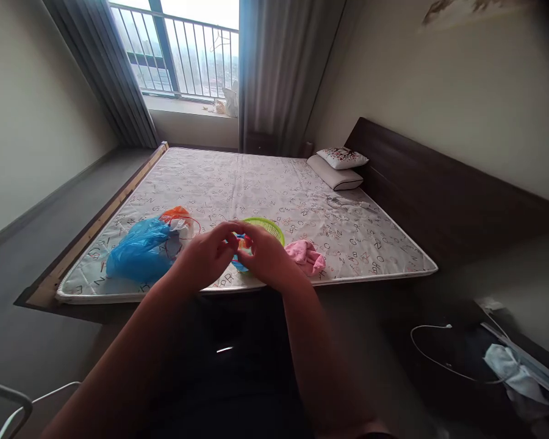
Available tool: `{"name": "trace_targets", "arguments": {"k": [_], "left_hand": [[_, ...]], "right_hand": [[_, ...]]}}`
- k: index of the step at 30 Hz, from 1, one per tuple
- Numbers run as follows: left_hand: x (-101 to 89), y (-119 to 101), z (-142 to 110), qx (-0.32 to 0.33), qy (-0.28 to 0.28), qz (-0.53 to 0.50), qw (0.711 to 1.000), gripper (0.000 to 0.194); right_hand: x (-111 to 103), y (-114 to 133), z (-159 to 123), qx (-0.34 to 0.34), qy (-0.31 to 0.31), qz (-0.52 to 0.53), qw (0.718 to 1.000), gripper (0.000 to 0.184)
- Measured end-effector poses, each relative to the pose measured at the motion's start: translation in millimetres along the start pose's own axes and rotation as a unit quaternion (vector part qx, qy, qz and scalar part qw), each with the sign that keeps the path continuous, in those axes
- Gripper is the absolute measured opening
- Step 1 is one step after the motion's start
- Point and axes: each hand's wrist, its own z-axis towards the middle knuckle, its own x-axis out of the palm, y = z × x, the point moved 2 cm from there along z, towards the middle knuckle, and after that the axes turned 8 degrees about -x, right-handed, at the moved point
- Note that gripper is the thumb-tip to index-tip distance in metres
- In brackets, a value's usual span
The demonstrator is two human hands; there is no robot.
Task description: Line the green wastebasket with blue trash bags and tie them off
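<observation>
Part-hidden multicoloured item (244, 242) gripped by left hand (210, 253) and right hand (268, 253), fingers curled; mattress (210, 183) topped by green basket (274, 228); window (187, 55) seen far left.

mattress (210, 177) | printed letters (99, 281), scattered all over | legible among them: N, B, R, C

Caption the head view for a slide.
Left hand and right hand frame something colourful before a green basket, blue bag and pink cloth on the mattress.
</observation>
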Motion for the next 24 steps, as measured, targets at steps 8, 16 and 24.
{"name": "trace_targets", "arguments": {"k": [8,16,24], "left_hand": [[19.3,10.5,-6.7,-0.017,-0.09,-0.186,0.978,0.056],[66.5,11.2,-14.0,-0.113,0.02,-0.366,0.924,0.061],[63.8,2.5,-19.8,-0.093,0.156,-0.366,0.913,0.023]], "right_hand": [[-0.4,-0.3,-2.6,0.083,-0.088,0.203,0.972,0.025],[-5.0,-0.1,-2.5,0.105,-0.161,0.261,0.946,0.023],[-18.5,-19.4,-0.5,0.173,-0.251,0.388,0.87,0.034]]}}
